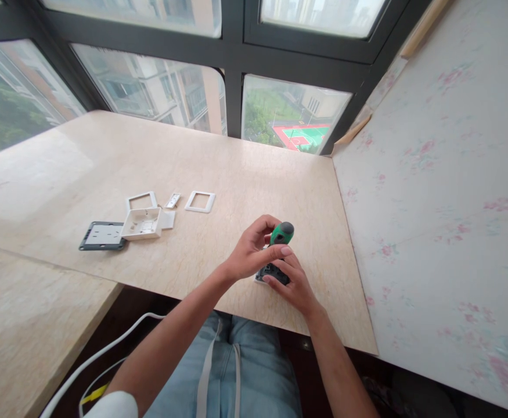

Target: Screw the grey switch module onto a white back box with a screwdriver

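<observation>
My left hand (pixel 251 249) is closed around a green and black screwdriver (pixel 282 233), whose handle points up. Under it, a dark-backed wall socket or switch panel (pixel 271 273) lies on the tabletop, partly covered by my fingers. My right hand (pixel 298 288) grips the panel's right side, thumb at the near edge. The screwdriver's tip is hidden behind my hands. To the left are a socket panel (pixel 103 234) with a dark frame, an open white mounting box (pixel 141 225) and two white frames (pixel 200 201) (pixel 141 200).
A small white module (pixel 173 200) and a flat white piece (pixel 167 220) lie near the mounting box. The beige tabletop (pixel 254 174) meets dark-framed windows at the back and a flowered wall (pixel 432 203) on the right. A white cable (pixel 101 351) hangs below the front edge.
</observation>
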Demonstrator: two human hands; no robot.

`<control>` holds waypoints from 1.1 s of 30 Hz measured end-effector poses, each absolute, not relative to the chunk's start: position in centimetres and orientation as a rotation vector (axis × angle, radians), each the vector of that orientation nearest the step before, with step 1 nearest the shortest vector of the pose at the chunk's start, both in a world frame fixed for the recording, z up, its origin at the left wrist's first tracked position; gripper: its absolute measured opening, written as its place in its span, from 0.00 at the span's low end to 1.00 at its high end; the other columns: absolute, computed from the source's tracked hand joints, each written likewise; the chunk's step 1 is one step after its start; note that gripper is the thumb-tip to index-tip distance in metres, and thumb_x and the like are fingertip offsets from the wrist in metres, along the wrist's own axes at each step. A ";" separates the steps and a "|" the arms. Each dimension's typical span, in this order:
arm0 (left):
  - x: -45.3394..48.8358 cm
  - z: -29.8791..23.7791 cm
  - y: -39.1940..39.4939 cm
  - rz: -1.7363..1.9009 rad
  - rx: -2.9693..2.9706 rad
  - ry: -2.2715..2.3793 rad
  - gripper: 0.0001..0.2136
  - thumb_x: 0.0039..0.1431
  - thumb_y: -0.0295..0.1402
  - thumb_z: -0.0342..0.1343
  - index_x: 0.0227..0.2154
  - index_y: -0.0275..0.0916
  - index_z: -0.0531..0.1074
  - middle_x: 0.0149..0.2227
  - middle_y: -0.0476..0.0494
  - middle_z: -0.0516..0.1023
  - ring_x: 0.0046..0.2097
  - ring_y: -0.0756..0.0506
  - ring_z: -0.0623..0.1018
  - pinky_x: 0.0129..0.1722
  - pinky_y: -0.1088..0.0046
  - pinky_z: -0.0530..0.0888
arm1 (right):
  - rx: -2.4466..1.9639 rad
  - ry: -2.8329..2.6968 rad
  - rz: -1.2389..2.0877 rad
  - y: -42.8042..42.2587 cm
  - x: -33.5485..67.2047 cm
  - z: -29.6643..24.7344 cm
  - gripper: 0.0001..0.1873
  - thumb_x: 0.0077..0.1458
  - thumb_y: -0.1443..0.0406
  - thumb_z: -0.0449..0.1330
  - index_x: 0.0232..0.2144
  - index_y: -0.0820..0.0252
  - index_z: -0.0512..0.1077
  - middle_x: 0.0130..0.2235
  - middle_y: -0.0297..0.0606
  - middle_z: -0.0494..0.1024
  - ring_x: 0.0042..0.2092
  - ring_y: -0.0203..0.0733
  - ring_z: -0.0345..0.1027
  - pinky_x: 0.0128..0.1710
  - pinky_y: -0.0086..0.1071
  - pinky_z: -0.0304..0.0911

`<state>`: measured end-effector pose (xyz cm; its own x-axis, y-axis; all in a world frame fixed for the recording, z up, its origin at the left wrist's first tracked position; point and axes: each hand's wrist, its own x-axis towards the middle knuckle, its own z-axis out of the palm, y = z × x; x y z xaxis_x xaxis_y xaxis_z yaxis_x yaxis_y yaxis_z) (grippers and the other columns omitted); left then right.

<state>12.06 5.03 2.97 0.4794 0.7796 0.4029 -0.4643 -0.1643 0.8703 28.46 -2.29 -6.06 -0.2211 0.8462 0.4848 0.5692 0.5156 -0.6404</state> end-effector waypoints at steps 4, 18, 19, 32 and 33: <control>11.6 2.7 5.2 1.036 1.309 0.287 0.15 0.59 0.44 0.64 0.39 0.37 0.72 0.32 0.49 0.71 0.33 0.50 0.73 0.33 0.74 0.70 | -1.151 -1.919 0.392 -2.2 28.6 -6.3 0.20 0.61 0.60 0.64 0.55 0.48 0.72 0.58 0.45 0.73 0.62 0.54 0.65 0.61 0.57 0.62; 12.6 1.8 5.5 1.040 1.025 0.236 0.27 0.57 0.51 0.64 0.49 0.41 0.61 0.29 0.53 0.70 0.25 0.53 0.66 0.27 0.76 0.63 | -1.140 -1.916 0.392 -2.2 28.5 -6.0 0.21 0.61 0.60 0.64 0.56 0.48 0.71 0.56 0.45 0.74 0.60 0.53 0.67 0.60 0.54 0.64; 12.6 1.7 5.6 1.056 1.029 0.238 0.25 0.56 0.47 0.66 0.47 0.42 0.60 0.29 0.55 0.69 0.25 0.54 0.66 0.27 0.77 0.63 | -1.140 -1.915 0.390 -2.2 28.5 -6.0 0.21 0.61 0.60 0.64 0.56 0.48 0.71 0.56 0.45 0.74 0.60 0.53 0.67 0.60 0.55 0.64; 12.2 2.3 6.3 0.889 1.096 0.192 0.24 0.59 0.56 0.58 0.36 0.35 0.70 0.32 0.44 0.71 0.31 0.49 0.70 0.31 0.71 0.65 | -1.152 -1.920 0.367 -2.2 28.6 -6.4 0.21 0.61 0.59 0.63 0.57 0.47 0.71 0.57 0.44 0.74 0.60 0.54 0.66 0.60 0.56 0.64; 12.3 2.3 6.4 0.875 1.078 0.196 0.26 0.58 0.57 0.58 0.35 0.34 0.71 0.31 0.45 0.70 0.30 0.49 0.69 0.31 0.71 0.65 | -1.151 -1.919 0.372 -2.2 28.6 -6.4 0.21 0.61 0.59 0.63 0.56 0.47 0.71 0.56 0.44 0.74 0.60 0.54 0.67 0.60 0.55 0.64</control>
